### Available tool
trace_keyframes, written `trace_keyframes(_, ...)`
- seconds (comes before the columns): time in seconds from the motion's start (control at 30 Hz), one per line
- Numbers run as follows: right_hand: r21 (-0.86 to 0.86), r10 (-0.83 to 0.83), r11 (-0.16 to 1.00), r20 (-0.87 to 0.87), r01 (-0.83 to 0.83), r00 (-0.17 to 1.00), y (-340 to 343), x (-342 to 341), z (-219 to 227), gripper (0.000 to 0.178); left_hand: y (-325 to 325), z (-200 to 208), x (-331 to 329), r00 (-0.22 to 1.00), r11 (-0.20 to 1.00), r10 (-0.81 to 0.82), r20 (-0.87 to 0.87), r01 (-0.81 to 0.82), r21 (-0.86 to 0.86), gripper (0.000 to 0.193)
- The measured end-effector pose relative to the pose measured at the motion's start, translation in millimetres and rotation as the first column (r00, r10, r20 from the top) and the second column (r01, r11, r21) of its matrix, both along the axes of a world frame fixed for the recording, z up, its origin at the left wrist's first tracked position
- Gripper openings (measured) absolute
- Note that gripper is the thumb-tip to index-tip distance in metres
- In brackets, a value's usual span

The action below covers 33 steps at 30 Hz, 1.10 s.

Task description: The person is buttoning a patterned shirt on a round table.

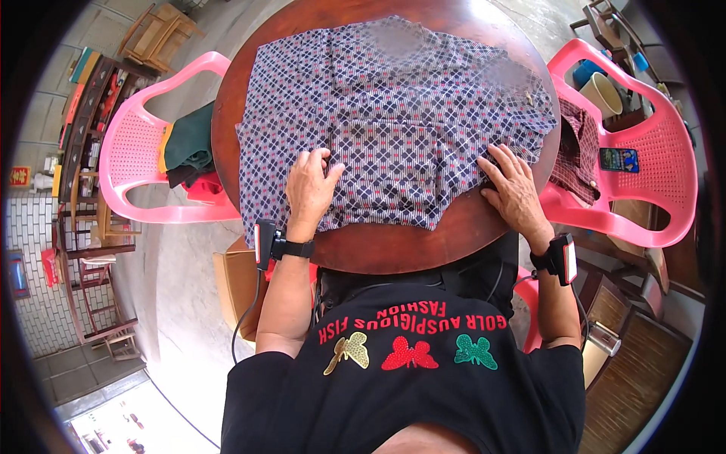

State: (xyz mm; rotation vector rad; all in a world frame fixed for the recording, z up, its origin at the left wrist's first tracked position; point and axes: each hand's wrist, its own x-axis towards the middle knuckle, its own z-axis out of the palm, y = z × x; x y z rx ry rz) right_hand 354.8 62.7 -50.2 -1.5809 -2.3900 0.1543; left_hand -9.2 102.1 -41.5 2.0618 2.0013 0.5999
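A dark blue and white patterned shirt (393,98) lies spread over the round brown table, with small red marks in its print. Its near edge is uneven, and a fold or panel stands out across the middle. My left hand (309,189) rests on the left part of the cloth, fingers slightly bent and thumb held apart. At the right edge of the shirt my right hand (516,191) lies palm down with fingers spread, the fingertips on the cloth and the thumb over the bare wood. Neither hand visibly grips the fabric.
The wooden tabletop (378,253) shows along the near edge. A pink plastic chair (136,144) at left bears dark green folded clothes (190,144). Another pink chair (658,144) at right bears a dark red checked cloth (576,151). A cardboard box (233,284) stands below at left.
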Motion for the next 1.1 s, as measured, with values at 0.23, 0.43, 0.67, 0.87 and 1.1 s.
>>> trace_keyframes(0.23, -0.007, 0.014, 1.0, -0.018, -0.014, 1.0, 1.3, 1.1, 0.8, 0.056, 1.4, -2.0, 2.9, 0.999, 1.0, -0.003, -0.047, 0.004, 0.03, 0.03)
trace_keyframes(0.43, -0.019, 0.003, 1.0, -0.008, -0.003, 1.0, 1.5, 2.4, -0.9, 0.056, 3.6, -3.7, -0.5, 0.999, 1.0, -0.008, -0.034, 0.008, -0.001, 0.029)
trace_keyframes(0.67, -0.028, -0.004, 1.0, 0.005, 0.004, 1.0, 1.9, -0.7, 0.5, 0.057, 1.0, -3.5, -0.2, 1.0, 0.999, -0.009, -0.016, 0.009, 0.04, 0.028)
trace_keyframes(0.87, -0.039, 0.006, 0.999, 0.011, -0.005, 1.0, 2.2, 0.1, 4.5, 0.057, 2.9, -4.4, -1.1, 1.0, 0.999, -0.014, 0.022, 0.014, 0.029, 0.026)
trace_keyframes(1.1, -0.074, 0.012, 0.997, 0.007, -0.011, 1.0, 2.6, 1.1, 7.5, 0.058, 2.9, -3.6, -0.7, 1.0, 1.0, -0.002, 0.015, 0.001, 0.021, 0.025)
